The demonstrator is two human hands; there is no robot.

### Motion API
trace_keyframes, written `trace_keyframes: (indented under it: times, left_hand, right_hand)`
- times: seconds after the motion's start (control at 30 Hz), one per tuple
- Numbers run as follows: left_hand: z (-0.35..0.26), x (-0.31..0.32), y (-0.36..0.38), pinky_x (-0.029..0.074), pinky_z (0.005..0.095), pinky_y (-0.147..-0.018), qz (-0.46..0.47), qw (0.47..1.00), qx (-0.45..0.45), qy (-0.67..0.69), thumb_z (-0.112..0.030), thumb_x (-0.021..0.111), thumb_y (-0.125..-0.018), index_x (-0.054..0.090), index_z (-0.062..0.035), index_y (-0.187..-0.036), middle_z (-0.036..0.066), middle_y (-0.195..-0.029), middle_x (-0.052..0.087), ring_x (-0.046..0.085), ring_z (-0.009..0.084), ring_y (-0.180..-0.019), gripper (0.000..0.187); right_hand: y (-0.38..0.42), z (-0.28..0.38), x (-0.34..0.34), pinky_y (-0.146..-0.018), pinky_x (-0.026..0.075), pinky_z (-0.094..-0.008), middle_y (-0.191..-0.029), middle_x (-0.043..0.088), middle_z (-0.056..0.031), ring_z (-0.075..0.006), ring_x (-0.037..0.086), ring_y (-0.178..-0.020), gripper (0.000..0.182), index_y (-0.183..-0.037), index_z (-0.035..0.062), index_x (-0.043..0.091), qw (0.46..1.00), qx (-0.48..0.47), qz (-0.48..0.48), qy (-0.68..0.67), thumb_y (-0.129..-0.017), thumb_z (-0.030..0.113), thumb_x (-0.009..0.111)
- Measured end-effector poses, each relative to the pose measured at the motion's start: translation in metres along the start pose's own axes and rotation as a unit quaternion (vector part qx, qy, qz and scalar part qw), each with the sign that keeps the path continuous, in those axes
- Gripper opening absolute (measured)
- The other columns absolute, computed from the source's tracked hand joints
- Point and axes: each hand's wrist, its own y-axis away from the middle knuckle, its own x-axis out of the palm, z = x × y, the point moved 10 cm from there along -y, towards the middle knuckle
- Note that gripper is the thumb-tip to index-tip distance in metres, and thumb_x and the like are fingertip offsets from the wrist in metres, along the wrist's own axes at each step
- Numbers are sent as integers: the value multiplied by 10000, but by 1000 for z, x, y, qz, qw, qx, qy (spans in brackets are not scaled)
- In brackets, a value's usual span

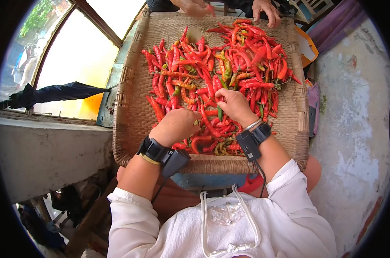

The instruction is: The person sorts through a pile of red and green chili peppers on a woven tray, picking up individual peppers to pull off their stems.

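Red chili peppers (255, 56), a few of them partly green or orange, lie heaped on a shallow woven tray (132, 103). At the near left of the heap, my left hand (176, 124) is closed, its fingertips down among the peppers; what they hold is hidden. Slightly higher and to the right, my right hand (236, 105) has its thumb and fingers pinched together at the lower end of a red chili pepper (217, 82). A green-stemmed pepper (220, 113) lies between the two hands.
Across the tray are another person's hands (266, 12), one blurred by motion. A folded dark umbrella (66, 94) lies by the window at left. A worn plaster wall (354, 116) stands at right. Both my wrists carry strapped black devices (248, 144) with cables.
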Motion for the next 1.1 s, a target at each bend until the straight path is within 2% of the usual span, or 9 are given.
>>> trace_keyframes:
  times: [0.23, 0.3, 0.43, 0.6, 0.67, 0.77, 0.87, 0.93, 1.1]
  left_hand:
    - [-1, -1, -2, 462, 417, -674, 16, 1000, -21, -6, -193, 598, -742, 556, -65, -1041, 170, -811, 597, 579, 327, -781, 327]
    - [-4, -45, 5, 467, 407, -662, -231, 971, -3, 70, -192, 621, -736, 526, -84, -1096, 155, -789, 603, 587, 320, -758, 388]
    - [-12, -60, 7, 470, 392, -642, -256, 963, 33, 72, -204, 643, -726, 494, -89, -1139, 135, -765, 607, 593, 307, -741, 454]
    - [14, -56, 9, 467, 389, -624, -174, 974, -147, -4, -200, 625, -737, 520, -77, -1084, 128, -750, 602, 593, 297, -753, 384]
    - [23, -44, 5, 464, 398, -626, -139, 979, -146, -27, -201, 620, -735, 535, -76, -1057, 134, -745, 601, 593, 299, -751, 356]
    - [28, -15, 0, 460, 412, -630, -61, 991, -99, -61, -209, 616, -727, 565, -80, -1006, 140, -741, 600, 592, 302, -748, 312]
    - [17, 6, -2, 459, 414, -635, 13, 998, -32, -51, -220, 615, -712, 601, -97, -946, 139, -738, 600, 591, 302, -742, 265]
    - [14, 15, 0, 460, 411, -638, 45, 998, -12, -29, -224, 614, -704, 622, -107, -909, 136, -734, 600, 591, 300, -737, 236]
    - [17, 21, 1, 461, 407, -642, 53, 998, -13, -40, -221, 614, -684, 650, -113, -813, 129, -690, 594, 592, 296, -717, 172]
  right_hand:
    - [4, 10, -16, -519, 403, -232, -647, 540, -10, -88, 490, -551, 163, -902, 51, 592, 969, 53, 55, -236, -754, 56, 523]
    - [12, 39, -18, -492, 381, -186, -661, 528, 44, -31, 463, -554, 122, -847, 34, 605, 903, 52, 123, -408, -797, 46, 495]
    - [28, 54, 7, -464, 384, -187, -660, 531, 43, -33, 459, -521, 111, -846, 45, 609, 864, 47, 263, -426, -787, 45, 515]
    - [13, 28, -41, -517, 408, -181, -738, 573, 2, -38, 500, -609, 129, -903, 47, 609, 866, 26, 140, -480, -806, 69, 526]
    - [5, 20, -77, -537, 443, -209, -822, 598, -45, -64, 534, -652, 281, -1093, 50, 536, 726, -41, 44, -685, -832, 150, 563]
    - [8, 49, -86, -558, 471, -231, -907, 608, -93, -110, 569, -684, 483, -1255, 87, 398, 632, -75, 29, -771, -838, 247, 581]
    - [16, 40, -15, -578, 475, -271, -1043, 583, -124, -161, 593, -703, 464, -1252, 161, 423, 833, 37, 186, -519, -829, 267, 581]
    - [23, 44, 23, -646, 477, -338, -987, 583, -110, -219, 598, -751, 345, -1127, 135, 542, 959, -64, 225, -158, -787, 176, 586]
    - [42, 54, 58, -725, 460, -399, -884, 568, -115, -299, 572, -840, 260, -981, 124, 608, 948, -168, 255, 92, -728, 89, 554]
